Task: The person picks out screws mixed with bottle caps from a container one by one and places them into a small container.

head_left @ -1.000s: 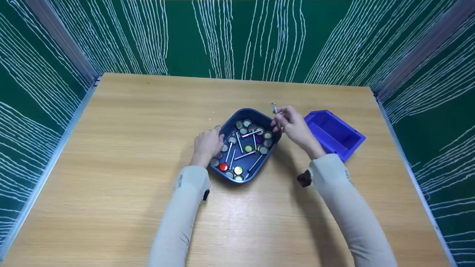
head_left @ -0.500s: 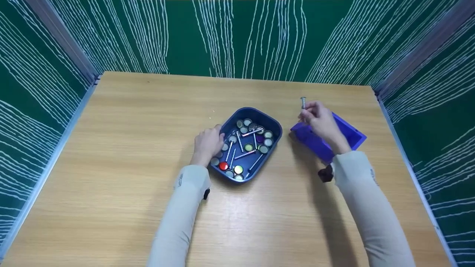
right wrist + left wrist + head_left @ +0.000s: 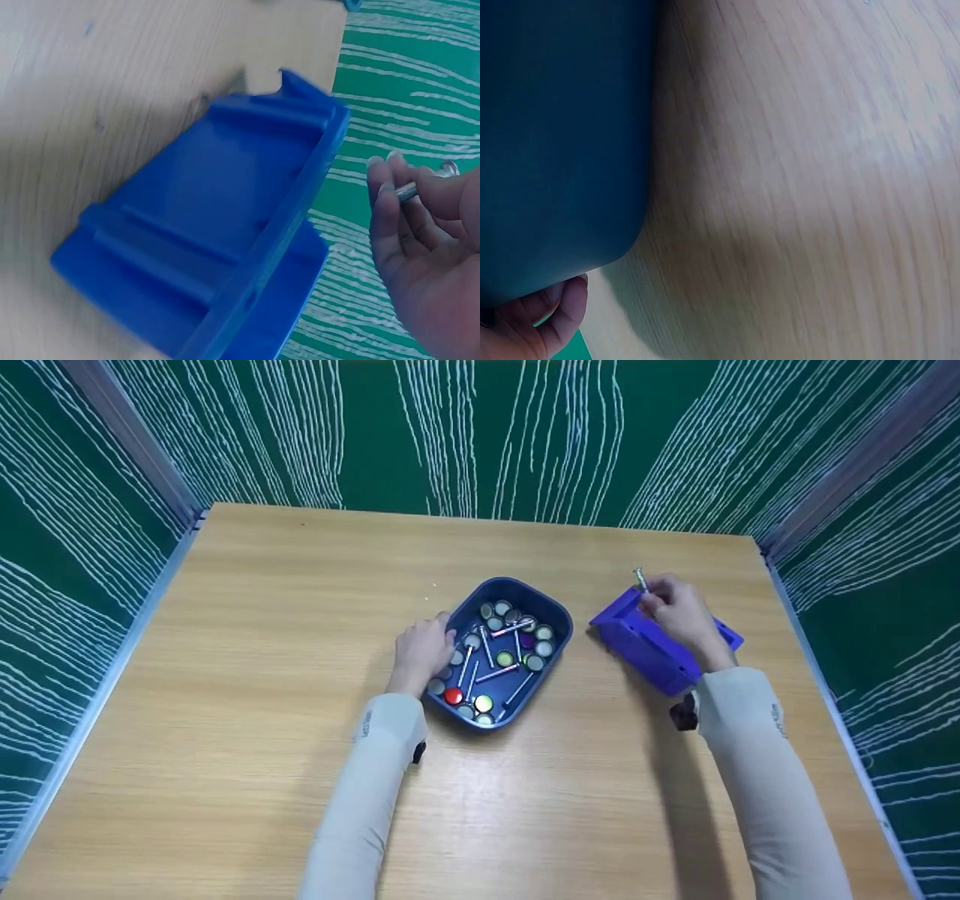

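Note:
My right hand (image 3: pixel 681 611) pinches a silver bolt (image 3: pixel 640 577) between thumb and fingers, its head pointing up, over the blue-purple plastic bin (image 3: pixel 637 649). In the right wrist view the bolt (image 3: pixel 406 192) sits at the fingertips, apart from the bin (image 3: pixel 217 165). My left hand (image 3: pixel 421 654) grips the left rim of a dark blue tub (image 3: pixel 521 589). Inside the tub lie several loose bolts (image 3: pixel 496 673) and several bottle caps, among them a red cap (image 3: pixel 453 696). The hand and forearm hide part of the bin's inside.
Both containers stand on a wooden table (image 3: pixel 262 607), the bin to the right of the tub. Green walls (image 3: pixel 517 442) with white streaks enclose the table at the back and on both sides.
My right hand has carried the bolt rightward from the tub's right edge to above the blue-purple bin. My left hand has stayed on the tub's rim.

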### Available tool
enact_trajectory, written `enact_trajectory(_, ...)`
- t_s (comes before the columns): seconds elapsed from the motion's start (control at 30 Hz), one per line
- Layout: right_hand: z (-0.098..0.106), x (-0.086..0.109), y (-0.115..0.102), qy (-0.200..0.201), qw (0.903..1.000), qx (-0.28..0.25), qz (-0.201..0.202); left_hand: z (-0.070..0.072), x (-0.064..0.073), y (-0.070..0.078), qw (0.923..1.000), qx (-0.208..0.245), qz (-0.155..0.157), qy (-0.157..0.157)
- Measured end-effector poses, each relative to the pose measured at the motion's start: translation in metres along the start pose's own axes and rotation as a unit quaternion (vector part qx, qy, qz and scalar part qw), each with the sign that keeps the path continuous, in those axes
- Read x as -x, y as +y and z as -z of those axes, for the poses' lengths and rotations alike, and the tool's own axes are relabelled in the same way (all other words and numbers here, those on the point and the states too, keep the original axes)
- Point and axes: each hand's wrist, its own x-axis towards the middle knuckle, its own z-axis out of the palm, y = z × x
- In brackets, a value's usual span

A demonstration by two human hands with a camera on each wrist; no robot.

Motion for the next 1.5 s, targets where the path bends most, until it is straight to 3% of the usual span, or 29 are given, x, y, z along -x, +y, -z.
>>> enact_trajectory(0.23,0.001,-0.002,0.013,-0.003,0.9992,0.039,-0.009,-0.001,0.0,-0.001,0.9998,-0.006,-0.009,0.017)
enact_trajectory(0.47,-0.001,-0.002,0.025,-0.057,0.9943,0.05,-0.075,-0.002,0.0,-0.001,0.9999,0.0,-0.007,0.016)
enact_trajectory(0.8,-0.001,0.002,0.032,-0.067,0.991,0.062,-0.099,-0.001,-0.001,0.0,1.0,-0.002,-0.005,0.008)
enact_trajectory(1.0,-0.003,0.0,0.023,-0.067,0.9924,0.052,-0.09,-0.001,-0.001,-0.001,1.0,-0.001,-0.002,0.004)
enact_trajectory(1.23,-0.004,0.0,0.019,-0.037,0.9961,0.06,-0.052,-0.002,-0.001,-0.001,0.9999,-0.008,-0.003,0.013)
enact_trajectory(1.5,-0.003,0.0,0.004,-0.025,0.9976,0.047,-0.045,-0.001,-0.001,0.0,1.0,-0.005,0.001,0.003)
